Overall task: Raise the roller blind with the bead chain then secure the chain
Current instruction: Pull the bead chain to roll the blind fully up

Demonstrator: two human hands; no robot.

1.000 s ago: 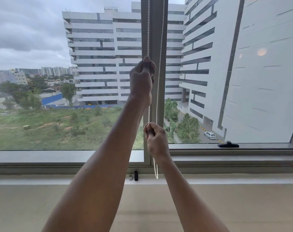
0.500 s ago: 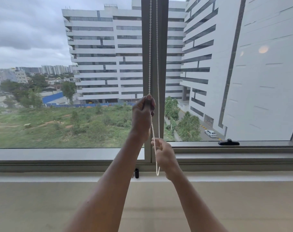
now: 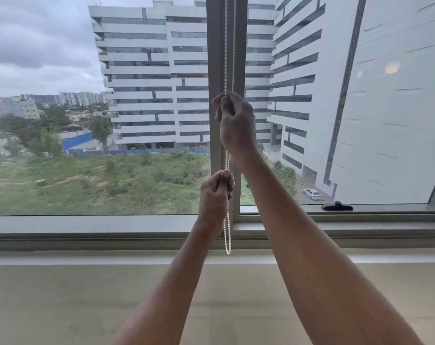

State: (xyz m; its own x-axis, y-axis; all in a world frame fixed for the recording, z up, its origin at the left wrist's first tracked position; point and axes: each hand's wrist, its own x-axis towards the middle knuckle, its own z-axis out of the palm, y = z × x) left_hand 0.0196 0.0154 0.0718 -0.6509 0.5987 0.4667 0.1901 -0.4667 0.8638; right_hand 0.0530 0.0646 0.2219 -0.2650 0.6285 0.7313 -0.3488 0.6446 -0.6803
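Both hands are up at the window, on the white chain (image 3: 230,46) that hangs in front of the grey mullion (image 3: 215,58) between the two panes. The right hand (image 3: 236,123) is the higher one, fingers curled and closed around the chain at about mid-window; two strands run straight up from its fingertips and out of the top of the view. Below it, the left hand (image 3: 215,195) is closed in a loose fist, thumb on top, pinching the chain just under the right wrist. A short length of beads shows between the two hands. From the left hand the chain drops on, past the sill (image 3: 87,239), and ends in a narrow loop hanging free. A black handle (image 3: 337,207) lies on the right-hand frame, well apart from the hands.
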